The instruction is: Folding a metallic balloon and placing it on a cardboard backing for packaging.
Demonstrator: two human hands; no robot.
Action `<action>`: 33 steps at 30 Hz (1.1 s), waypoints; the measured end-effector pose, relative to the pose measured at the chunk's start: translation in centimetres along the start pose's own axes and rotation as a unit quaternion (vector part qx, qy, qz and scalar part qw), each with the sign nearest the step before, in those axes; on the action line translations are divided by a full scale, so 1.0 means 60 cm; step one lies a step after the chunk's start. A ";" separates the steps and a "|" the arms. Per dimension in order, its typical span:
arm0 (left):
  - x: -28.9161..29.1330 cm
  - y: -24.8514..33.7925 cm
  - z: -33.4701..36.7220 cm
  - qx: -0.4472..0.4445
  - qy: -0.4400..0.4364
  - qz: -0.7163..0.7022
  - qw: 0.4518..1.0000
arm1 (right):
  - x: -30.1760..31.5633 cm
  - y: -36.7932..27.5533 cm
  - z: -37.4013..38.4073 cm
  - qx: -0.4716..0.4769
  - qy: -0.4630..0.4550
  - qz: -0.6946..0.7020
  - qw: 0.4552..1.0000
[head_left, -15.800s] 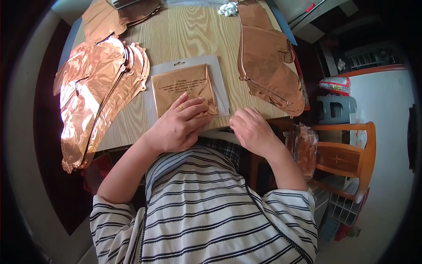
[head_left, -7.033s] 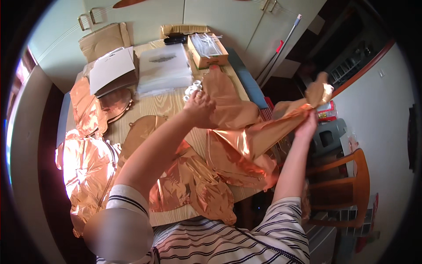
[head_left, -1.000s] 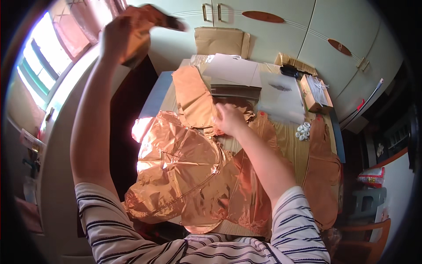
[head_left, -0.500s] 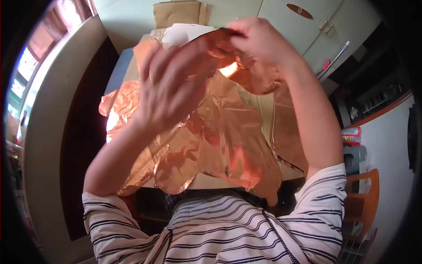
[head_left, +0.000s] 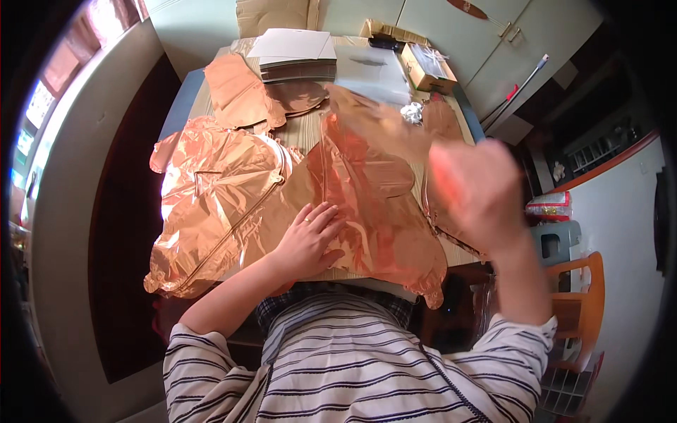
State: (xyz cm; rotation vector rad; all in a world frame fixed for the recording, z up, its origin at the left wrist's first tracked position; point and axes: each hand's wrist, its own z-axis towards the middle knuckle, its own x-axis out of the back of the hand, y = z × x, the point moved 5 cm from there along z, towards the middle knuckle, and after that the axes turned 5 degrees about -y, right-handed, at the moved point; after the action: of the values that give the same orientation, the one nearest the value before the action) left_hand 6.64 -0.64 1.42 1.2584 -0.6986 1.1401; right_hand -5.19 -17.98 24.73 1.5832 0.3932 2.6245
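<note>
Left hand [head_left: 307, 241], fingers apart, rests on copper foil [head_left: 377, 229]; right hand [head_left: 485, 190] is blurred, grip impossible to tell.

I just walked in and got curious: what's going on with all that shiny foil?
Someone in a striped top is working at a table. The left hand rests spread on a copper-coloured foil sheet; the right hand, raised and blurred, appears to grip another foil piece. A shiny foil pile lies to the left, and pale cards are stacked farther back.

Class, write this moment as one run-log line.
left hand: resting on flat copper foil balloons | right hand: raised, blurred, grip unclear | beyond: white-topped stack
</note>
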 end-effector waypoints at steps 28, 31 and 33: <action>0.020 -0.024 -0.022 0.040 -0.009 -0.020 0.999 | -0.209 -0.157 -0.221 0.019 -0.037 0.119 0.992; 0.039 -0.031 -0.025 0.050 0.012 -0.042 0.998 | -0.213 -0.161 -0.222 0.020 -0.033 0.120 0.992; 0.058 -0.042 -0.027 0.071 0.020 -0.040 0.996 | -0.214 -0.164 -0.225 0.017 -0.035 0.124 0.991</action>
State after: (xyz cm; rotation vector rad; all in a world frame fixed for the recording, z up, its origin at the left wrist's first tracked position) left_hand 9.84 2.05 3.30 1.3671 -0.5397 1.1614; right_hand -11.78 -13.27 5.26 1.8402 0.2517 2.7405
